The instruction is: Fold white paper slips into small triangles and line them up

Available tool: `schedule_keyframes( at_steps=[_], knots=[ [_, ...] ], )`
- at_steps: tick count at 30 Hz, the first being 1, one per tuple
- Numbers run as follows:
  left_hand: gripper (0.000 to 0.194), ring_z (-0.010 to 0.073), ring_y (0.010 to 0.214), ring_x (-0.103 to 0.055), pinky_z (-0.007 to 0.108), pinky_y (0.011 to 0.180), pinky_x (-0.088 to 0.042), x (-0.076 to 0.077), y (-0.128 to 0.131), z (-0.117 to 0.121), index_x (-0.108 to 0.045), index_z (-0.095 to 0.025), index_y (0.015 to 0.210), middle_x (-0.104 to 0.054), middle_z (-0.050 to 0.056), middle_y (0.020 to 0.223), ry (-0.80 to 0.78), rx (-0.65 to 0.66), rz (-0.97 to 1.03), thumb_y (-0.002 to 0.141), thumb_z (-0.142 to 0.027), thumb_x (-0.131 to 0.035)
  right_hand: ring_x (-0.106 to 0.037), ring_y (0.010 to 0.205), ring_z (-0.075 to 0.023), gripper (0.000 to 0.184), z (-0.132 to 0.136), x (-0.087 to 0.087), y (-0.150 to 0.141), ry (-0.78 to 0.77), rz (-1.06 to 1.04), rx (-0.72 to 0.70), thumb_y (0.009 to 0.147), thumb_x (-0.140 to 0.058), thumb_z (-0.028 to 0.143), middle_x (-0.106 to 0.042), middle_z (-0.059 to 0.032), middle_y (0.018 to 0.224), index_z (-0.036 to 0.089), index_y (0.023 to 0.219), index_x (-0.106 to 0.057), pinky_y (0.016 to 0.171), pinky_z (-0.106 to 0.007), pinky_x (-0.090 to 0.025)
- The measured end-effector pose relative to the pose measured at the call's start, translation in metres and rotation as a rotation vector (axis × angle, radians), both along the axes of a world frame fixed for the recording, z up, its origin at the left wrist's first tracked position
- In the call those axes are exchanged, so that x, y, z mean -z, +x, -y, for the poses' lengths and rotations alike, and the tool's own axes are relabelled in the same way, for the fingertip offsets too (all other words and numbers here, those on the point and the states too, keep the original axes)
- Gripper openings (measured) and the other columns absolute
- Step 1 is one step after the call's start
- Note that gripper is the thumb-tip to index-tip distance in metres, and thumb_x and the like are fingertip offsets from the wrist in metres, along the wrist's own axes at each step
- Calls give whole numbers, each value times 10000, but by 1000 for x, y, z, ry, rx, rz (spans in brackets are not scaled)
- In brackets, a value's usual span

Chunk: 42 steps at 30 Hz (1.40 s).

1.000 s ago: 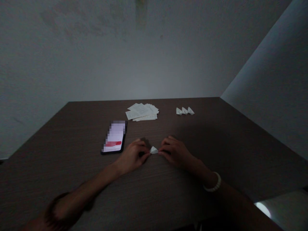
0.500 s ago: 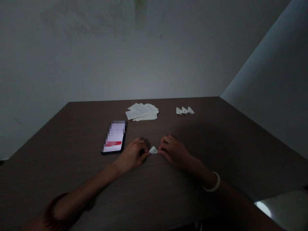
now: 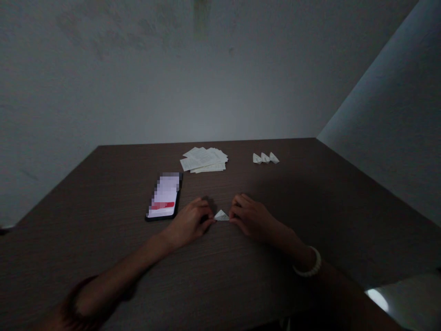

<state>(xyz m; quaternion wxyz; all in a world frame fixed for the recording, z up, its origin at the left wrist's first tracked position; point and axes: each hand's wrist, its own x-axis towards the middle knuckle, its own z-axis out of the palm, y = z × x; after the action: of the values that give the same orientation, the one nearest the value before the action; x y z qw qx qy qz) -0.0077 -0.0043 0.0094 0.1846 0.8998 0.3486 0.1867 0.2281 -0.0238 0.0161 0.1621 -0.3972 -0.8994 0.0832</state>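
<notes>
Between my hands, low over the brown table (image 3: 220, 285), is a small white folded paper triangle (image 3: 221, 215) with its point facing away from me. My left hand (image 3: 193, 218) pinches its left corner between thumb and fingers. At the opposite corner, my right hand (image 3: 253, 218) grips the paper in the same way, a pale beaded bracelet on that wrist. Farther back on the right stand three small folded paper pieces (image 3: 265, 158) in a row, touching or nearly so. Behind my left hand lies a loose pile of printed paper slips (image 3: 205, 160).
A phone (image 3: 164, 196) with a lit, partly blurred screen lies left of my left hand. The table meets a grey wall (image 3: 206, 92) at the back, and another wall (image 3: 389, 138) slants along the right. A bright spot (image 3: 377, 299) shows at lower right.
My right hand has shifted slightly right, and a little more of the paper triangle shows between my hands. My left hand has hardly moved.
</notes>
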Motion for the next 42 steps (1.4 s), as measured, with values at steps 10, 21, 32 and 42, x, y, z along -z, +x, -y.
schedule_keyframes(
  at_steps=[10, 21, 32, 42],
  knots=[
    [118, 207, 838, -548, 372, 771, -455, -5, -1, -1, -629, -160, 788, -600, 48, 826, -6, 31, -18, 877, -181, -555, -496, 894, -173, 64, 3, -4, -1, -7, -11, 30, 870, -584, 179, -529, -51, 937, 191, 828, -632, 664, -274, -387],
    [168, 200, 811, -565, 334, 714, -459, -4, 9, 5, -615, -163, 724, -610, 43, 778, -31, -118, 54, 873, -208, -552, -511, 891, -172, 124, 6, -1, -8, 41, -28, 112, 887, -556, 231, -560, -59, 928, 173, 800, -622, 655, -276, -409],
    [111, 188, 717, -564, 311, 638, -443, 0, 11, 8, -623, -164, 778, -626, 41, 726, 10, -175, 53, 853, -217, -560, -509, 880, -172, 107, 4, 5, -9, -5, -85, 182, 840, -633, 249, -572, -40, 890, 192, 750, -616, 681, -275, -411],
    [114, 209, 754, -564, 341, 674, -471, 1, 14, 8, -599, -160, 750, -615, 53, 746, 41, -178, 21, 853, -175, -553, -535, 885, -180, 104, 8, 11, -16, -10, -184, 265, 838, -662, 294, -593, -34, 900, 199, 815, -624, 710, -291, -420]
  ],
)
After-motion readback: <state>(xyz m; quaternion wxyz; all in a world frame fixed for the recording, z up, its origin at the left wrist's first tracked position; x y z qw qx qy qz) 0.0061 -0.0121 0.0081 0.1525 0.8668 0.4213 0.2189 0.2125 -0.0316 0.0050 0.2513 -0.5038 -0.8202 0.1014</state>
